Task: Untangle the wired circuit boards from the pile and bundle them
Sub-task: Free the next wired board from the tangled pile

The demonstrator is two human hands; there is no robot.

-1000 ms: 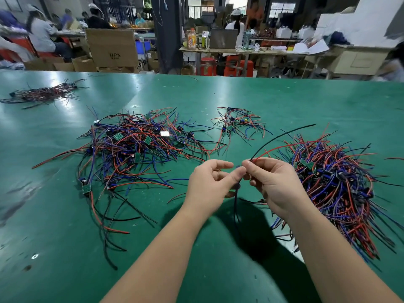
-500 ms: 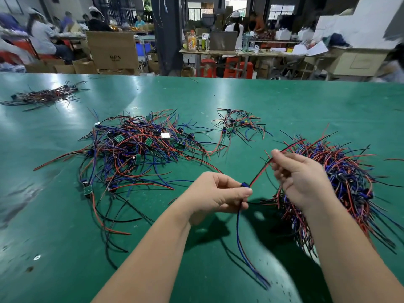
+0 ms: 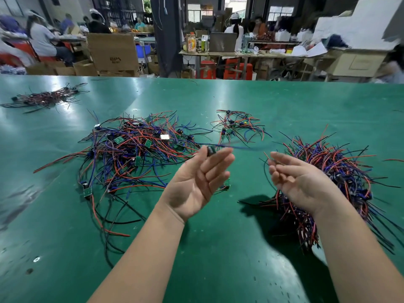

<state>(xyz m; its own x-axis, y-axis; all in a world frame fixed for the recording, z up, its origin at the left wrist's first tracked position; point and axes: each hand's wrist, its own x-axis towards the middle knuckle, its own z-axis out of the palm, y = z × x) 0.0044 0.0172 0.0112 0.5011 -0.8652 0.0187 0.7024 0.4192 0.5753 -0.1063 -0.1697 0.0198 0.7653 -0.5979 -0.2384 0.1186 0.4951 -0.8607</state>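
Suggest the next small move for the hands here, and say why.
Probably carry the loose piece right and lay it on the bundle. A dark component sits at the fingertips of the left hand, its blue wire blurred toward the right hand, which hangs over that bundle. Whether either hand grips it is unclear. The tangled pile waits beside.

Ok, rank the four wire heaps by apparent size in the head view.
1. tangled pile left of centre
2. right bundle by the right hand
3. small far heap and far-left bundle: too alike to rank

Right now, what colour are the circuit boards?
Green circuit boards, clearest in the head view.
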